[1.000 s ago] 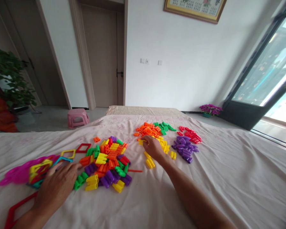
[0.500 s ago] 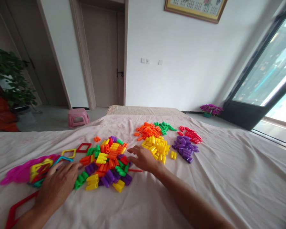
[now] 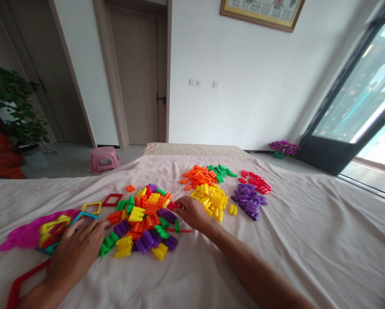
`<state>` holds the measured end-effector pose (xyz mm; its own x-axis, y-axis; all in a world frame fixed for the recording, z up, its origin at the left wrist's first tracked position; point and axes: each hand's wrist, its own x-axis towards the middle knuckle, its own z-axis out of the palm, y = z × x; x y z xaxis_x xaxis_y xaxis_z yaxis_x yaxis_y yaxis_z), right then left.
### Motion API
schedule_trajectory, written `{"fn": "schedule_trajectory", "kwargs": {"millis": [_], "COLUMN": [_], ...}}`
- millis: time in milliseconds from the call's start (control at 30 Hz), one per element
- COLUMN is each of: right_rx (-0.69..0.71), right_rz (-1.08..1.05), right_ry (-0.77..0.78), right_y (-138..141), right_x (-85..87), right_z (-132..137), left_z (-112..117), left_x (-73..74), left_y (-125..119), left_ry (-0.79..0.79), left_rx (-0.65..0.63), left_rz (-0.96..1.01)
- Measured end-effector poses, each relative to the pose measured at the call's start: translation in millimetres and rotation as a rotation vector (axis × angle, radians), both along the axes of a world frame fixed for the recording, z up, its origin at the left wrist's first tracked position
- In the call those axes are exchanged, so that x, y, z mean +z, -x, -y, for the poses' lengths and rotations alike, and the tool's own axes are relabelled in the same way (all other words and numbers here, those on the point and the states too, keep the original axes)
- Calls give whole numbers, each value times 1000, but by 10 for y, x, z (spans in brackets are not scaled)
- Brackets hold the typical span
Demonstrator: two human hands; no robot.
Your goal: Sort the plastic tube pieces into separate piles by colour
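Note:
My right hand (image 3: pixel 190 211) pinches a red plastic block (image 3: pixel 172 206) at the right edge of a mixed heap of toy blocks (image 3: pixel 152 208). The heap mixes orange, yellow, green, purple and red pieces shaped like joined tubes. My left hand (image 3: pixel 81 240) lies palm down on the cloth to the left of the heap, fingers stretched out beside an orange block (image 3: pixel 114 217). A blue frame piece (image 3: pixel 85 215) lies just beyond its knuckles. Below the wrist a larger red frame (image 3: pixel 17 285) is partly covered by the left forearm.
Sorted piles lie to the right: orange (image 3: pixel 199 175), yellow (image 3: pixel 212 198), green (image 3: pixel 223 172), red (image 3: pixel 258 182) and purple (image 3: pixel 248 199). At left are a magenta plastic piece (image 3: pixel 22 231) and several coloured frames. A pink stool (image 3: pixel 105 159) stands beyond the cloth-covered table (image 3: pixel 292 257).
My right hand has closed on the red block and lifted it slightly from the heap's right side. A green block beside it now stands apart. My left hand has hardly moved.

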<state>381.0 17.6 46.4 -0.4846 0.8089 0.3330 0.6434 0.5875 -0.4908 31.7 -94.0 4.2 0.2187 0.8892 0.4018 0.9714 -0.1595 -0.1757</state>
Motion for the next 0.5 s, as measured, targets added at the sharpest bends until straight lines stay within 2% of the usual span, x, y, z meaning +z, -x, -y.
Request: {"fn": "schedule_trajectory", "kwargs": {"millis": [133,233,367,500], "right_rx": [-194,-221,-249,-296], "right_rz": [-136,-179,-212,-360], "right_ry": [87,123,56,70], "right_y": [-137,-244,-398,-634], "right_x": [2,4,52,149], "right_z": [-206,-316,-397,-506], "left_z": [-9,-16,-39,-88], "left_x": [5,-25,-113,-234], "left_y": [17,49,118,213], "left_ry": [-5,-8,-35,-99], "left_rx": [-25,-47,-83,-113], "left_rz": [12,20,12,8]}}
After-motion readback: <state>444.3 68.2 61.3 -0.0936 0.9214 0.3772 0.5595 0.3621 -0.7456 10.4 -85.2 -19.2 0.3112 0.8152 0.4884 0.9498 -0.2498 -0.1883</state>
